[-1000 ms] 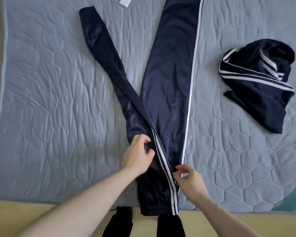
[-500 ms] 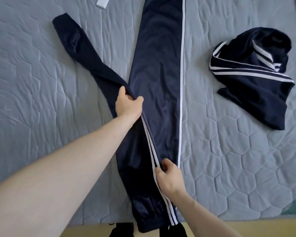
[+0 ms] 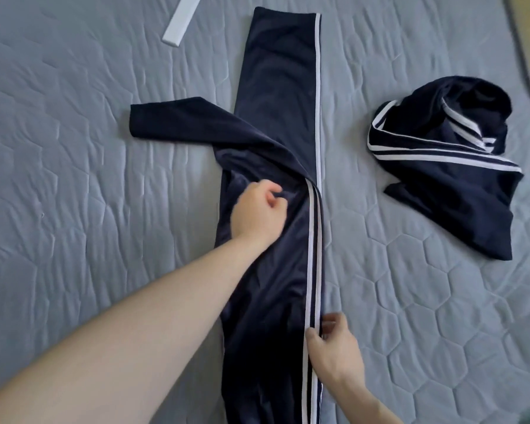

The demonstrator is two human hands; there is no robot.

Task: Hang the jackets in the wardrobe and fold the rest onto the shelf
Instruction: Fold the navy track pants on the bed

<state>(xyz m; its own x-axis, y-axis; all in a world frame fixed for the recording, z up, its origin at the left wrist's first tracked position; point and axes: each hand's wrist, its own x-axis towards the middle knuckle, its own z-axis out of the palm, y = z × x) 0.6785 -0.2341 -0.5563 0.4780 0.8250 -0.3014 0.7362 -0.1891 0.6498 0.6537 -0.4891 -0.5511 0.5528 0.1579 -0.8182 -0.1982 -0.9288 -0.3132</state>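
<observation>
Navy track pants [image 3: 276, 87] with white side stripes lie lengthwise on the grey quilted mattress [image 3: 74, 209]. One leg is laid over the other along the near half. Its far end [image 3: 166, 123] bends off to the left. My left hand [image 3: 257, 215] sits on the upper leg at mid-length, fingers curled and pinching the fabric. My right hand [image 3: 334, 347] pinches the striped right edge nearer to me. A second navy garment with white stripes [image 3: 459, 191] lies crumpled to the right, apart from both hands.
A flat white rectangular object [image 3: 181, 19] lies on the mattress at the far left. The mattress edge curves down the far right side.
The upper leg has been drawn over the lower one, and its free end has swung from pointing far-left to lying almost sideways. My left hand moved along that leg; my right hand kept its hold on the stripes.
</observation>
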